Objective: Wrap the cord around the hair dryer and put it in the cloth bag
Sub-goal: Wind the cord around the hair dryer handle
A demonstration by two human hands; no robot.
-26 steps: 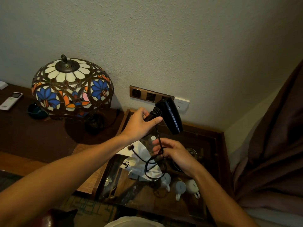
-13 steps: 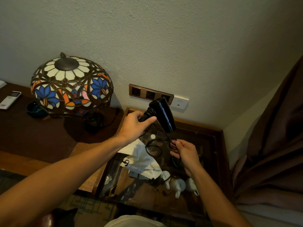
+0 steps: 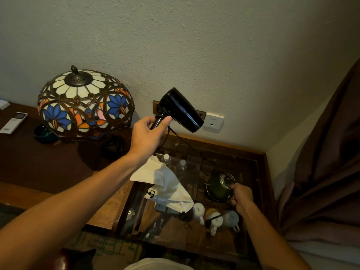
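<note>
Above the glass tabletop [image 3: 259, 172], the left hand [image 3: 145, 136] has its grip clamped round the handle of the black hair dryer [image 3: 180, 110], nozzle aimed toward 4 o'clock. Its cord [image 3: 187, 143] runs down toward 5 o'clock to the right hand [image 3: 241, 195], whose fingers are curled, pinching it (over a lidded pot under the glass). White cloth bag [image 3: 167, 184] lies crumpled on the tabletop at 6 o'clock from the dryer. Stained-glass lamp [image 3: 83, 102] stands at 9 o'clock.
</note>
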